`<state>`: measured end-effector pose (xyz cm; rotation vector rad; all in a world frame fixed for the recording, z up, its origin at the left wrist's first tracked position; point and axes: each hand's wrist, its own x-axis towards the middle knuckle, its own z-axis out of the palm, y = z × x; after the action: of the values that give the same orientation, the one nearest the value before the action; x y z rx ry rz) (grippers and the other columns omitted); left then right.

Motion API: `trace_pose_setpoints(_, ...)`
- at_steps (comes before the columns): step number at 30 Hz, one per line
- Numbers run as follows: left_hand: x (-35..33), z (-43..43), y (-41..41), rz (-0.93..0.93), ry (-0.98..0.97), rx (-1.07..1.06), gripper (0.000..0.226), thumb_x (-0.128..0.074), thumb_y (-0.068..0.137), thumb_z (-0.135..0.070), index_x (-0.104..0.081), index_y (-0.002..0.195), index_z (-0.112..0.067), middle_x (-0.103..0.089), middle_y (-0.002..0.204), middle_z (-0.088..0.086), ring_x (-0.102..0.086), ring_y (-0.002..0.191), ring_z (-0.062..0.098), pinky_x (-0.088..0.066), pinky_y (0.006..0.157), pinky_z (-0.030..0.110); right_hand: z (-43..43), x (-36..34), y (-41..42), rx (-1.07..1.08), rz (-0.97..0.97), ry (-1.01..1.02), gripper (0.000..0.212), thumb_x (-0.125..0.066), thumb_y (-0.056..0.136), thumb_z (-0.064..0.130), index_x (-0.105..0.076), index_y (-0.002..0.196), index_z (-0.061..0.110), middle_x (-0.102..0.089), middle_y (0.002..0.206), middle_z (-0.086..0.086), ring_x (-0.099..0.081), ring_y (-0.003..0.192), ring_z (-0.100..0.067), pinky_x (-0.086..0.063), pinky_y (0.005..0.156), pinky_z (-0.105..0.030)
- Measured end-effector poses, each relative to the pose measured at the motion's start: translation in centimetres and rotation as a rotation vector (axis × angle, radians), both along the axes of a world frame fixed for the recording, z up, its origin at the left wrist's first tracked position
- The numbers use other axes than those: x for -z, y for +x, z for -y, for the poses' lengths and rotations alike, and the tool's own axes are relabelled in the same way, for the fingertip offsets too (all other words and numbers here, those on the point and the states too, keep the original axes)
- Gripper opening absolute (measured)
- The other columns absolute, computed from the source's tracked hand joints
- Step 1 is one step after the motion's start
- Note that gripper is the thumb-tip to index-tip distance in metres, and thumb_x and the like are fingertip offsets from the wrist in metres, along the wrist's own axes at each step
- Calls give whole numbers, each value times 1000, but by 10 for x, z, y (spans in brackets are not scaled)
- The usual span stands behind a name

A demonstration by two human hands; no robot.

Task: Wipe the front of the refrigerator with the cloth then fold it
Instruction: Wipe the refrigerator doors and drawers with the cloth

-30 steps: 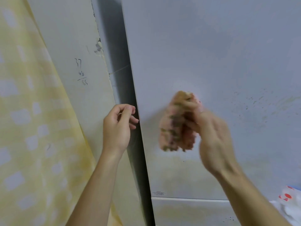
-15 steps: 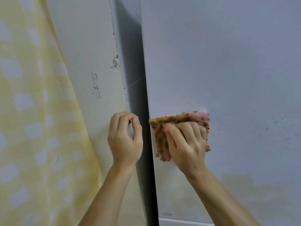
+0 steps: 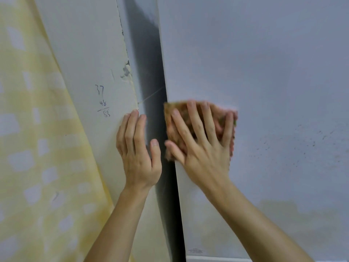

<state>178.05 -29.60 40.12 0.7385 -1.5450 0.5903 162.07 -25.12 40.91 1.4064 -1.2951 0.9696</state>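
Cloth [image 3: 218,118] at left edge of refrigerator door [image 3: 273,72], pinned flat under right hand [image 3: 204,154], fingers spread wide. Left hand [image 3: 138,159] straight-fingered against wall [image 3: 85,53], holding nothing. Best wiped with even palm pressure, overlapping passes rightward toward dark specks [image 3: 302,144].
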Motion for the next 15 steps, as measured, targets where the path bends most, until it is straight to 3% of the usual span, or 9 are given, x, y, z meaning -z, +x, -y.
trace_pose_setpoints(3,-2,0,0,-36,-24,35,52,-41,102,-16,-44,149,5,-41,158,20,-37,150,38,-29,124,53,9,-44,14,-22,4,-46,60,-36,110,57,-31,163,30,-25,170,-4,-16,159,-27,-8,126,-63)
trace_pose_setpoints(6,-1,4,6,-46,-31,37,51,-39,101,-15,-46,147,7,-43,156,21,-40,148,39,-33,121,58,12,-39,13,-34,-9,-77,58,-39,111,51,-33,163,27,-26,170,-5,-19,159,-27,-9,127,-62)
trace_pose_setpoints(15,7,3,2,-46,-100,16,45,-48,97,-12,-58,136,7,-52,148,24,-47,143,41,-35,120,50,-16,132,-35,47,-268,197,61,-47,105,46,-30,163,35,-12,175,3,-11,162,-21,-1,129,-56)
